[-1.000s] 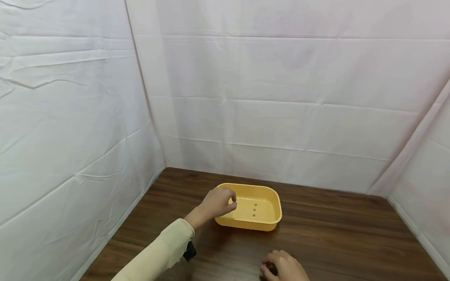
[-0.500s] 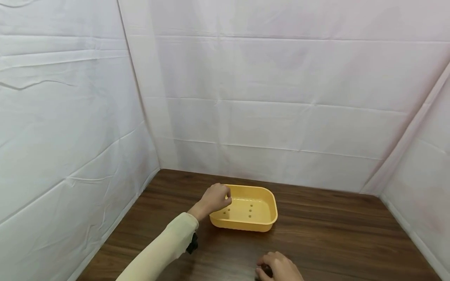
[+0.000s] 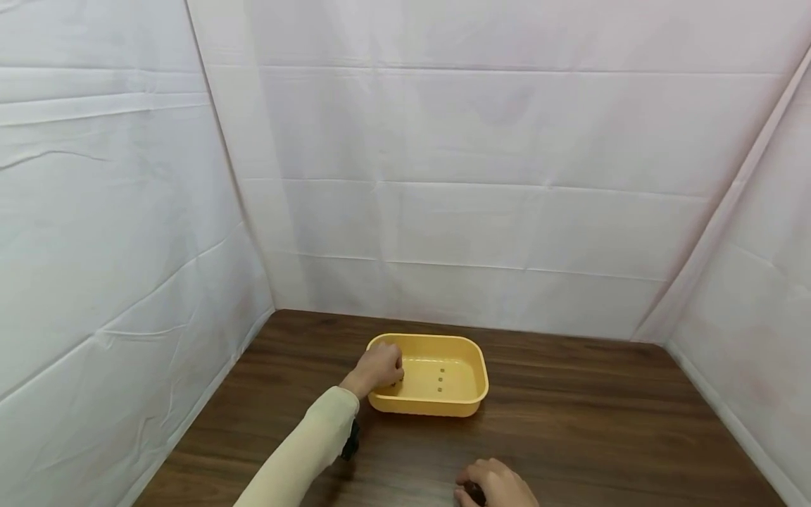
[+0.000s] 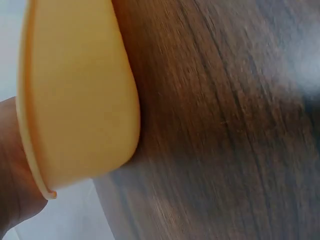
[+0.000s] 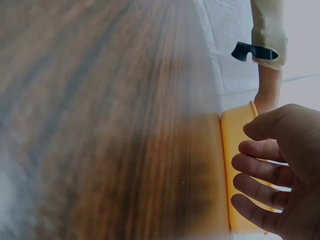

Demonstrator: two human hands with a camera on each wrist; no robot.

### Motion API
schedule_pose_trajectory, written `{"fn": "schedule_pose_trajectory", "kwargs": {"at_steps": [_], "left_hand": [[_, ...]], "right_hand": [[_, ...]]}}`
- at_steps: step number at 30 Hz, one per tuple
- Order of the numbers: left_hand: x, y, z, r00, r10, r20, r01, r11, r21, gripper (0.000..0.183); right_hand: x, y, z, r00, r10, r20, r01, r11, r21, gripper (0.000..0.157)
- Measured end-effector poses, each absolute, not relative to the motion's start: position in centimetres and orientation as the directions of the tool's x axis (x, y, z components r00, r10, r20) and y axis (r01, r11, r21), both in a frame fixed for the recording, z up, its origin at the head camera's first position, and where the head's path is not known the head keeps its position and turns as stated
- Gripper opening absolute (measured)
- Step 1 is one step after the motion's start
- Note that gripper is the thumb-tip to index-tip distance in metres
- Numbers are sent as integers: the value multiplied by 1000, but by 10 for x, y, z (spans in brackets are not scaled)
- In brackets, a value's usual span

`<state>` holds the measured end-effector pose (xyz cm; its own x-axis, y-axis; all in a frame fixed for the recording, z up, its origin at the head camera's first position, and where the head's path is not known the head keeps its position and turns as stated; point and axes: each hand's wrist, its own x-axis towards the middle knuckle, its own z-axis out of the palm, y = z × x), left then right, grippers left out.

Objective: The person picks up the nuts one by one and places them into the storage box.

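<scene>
A yellow plastic basket point(image 3: 426, 408) with small holes in its floor stands on the table. My left hand point(image 3: 379, 365) reaches down into its left end, knuckles up and fingers bent. In the left wrist view the basket's outer wall point(image 4: 82, 95) covers the fingers, and only part of the hand point(image 4: 17, 165) shows beyond the rim; I cannot tell whether it holds anything. Nearer to the front, my right hand point(image 3: 497, 484) hovers low over the wood. The right wrist view shows its fingers point(image 5: 262, 170) loosely curved, with nothing between them and the thumb.
The dark wooden table point(image 3: 570, 422) is enclosed by white cloth at the back point(image 3: 456, 211), left point(image 3: 114, 246) and right point(image 3: 760, 317). A black strap point(image 5: 254, 51) sits on my left sleeve.
My left hand has gone from above the basket's left side down into it. The basket and right hand shift left in view as the camera turns; the right hand stays much the same.
</scene>
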<state>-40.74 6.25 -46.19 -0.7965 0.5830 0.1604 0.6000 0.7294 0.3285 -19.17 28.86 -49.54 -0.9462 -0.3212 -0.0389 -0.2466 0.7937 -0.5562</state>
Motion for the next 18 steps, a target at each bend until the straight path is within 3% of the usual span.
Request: {"fn": "schedule_pose_trajectory", "kwargs": {"at_steps": [10, 18], "left_hand": [[-419, 69, -471, -799, 586, 134, 600, 765, 232, 52], [-421, 73, -472, -819, 560, 127, 573, 812, 110, 49]], "right_hand": [[-185, 285, -489, -951, -298, -85, -199, 798, -569, 19], [-181, 285, -488, -952, -294, -81, -198, 799, -568, 18]]}}
